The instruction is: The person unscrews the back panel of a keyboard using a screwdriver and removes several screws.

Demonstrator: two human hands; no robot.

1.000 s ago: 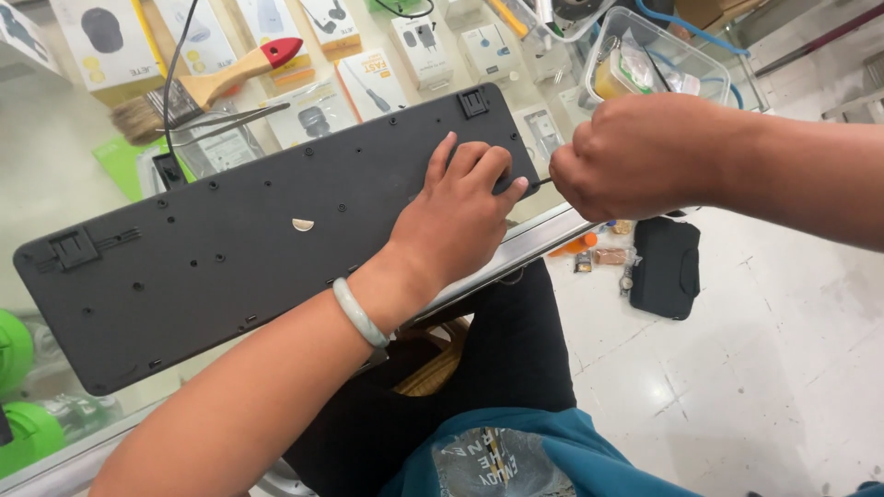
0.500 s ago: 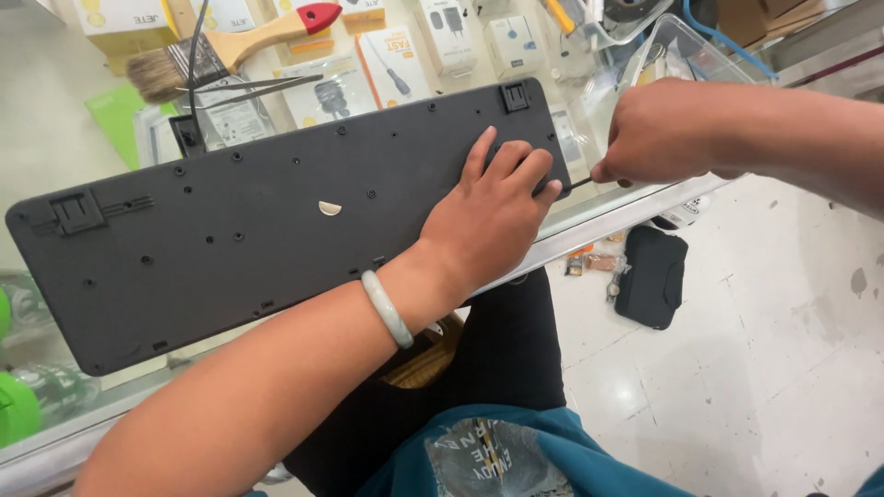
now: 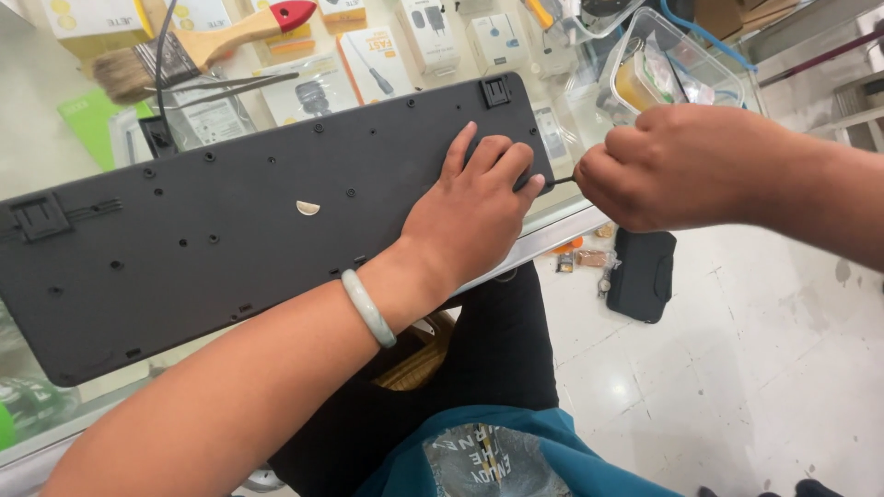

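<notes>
On the glass tabletop (image 3: 55, 156), seen from my head camera, a black keyboard (image 3: 230, 230) lies face down, its flat back with small screw holes turned up to me. It stretches from the left edge of the picture to the tabletop's near edge on the right, where its right end sits.

My left hand (image 3: 474, 216) rests flat on the right end of the keyboard, fingers spread a little and pressing down; it grips nothing, it only pins the board. The forearm comes up from low left, and a pale bracelet (image 3: 368, 308) sits on the wrist.

My right hand (image 3: 672, 166) is closed in a fist around a thin dark tool (image 3: 564, 179), probably a screwdriver, whose tip meets the right edge of the keyboard just beside my left fingers. The right arm enters from the right, almost level.

I judge the keyboard as light, stiff plastic that can slide on glass, so holding it flat near the working corner seems the good place.

Behind the keyboard lie a wooden brush (image 3: 184, 51) with a red handle end, small boxed goods under the glass, and a clear plastic box (image 3: 677, 64).
</notes>
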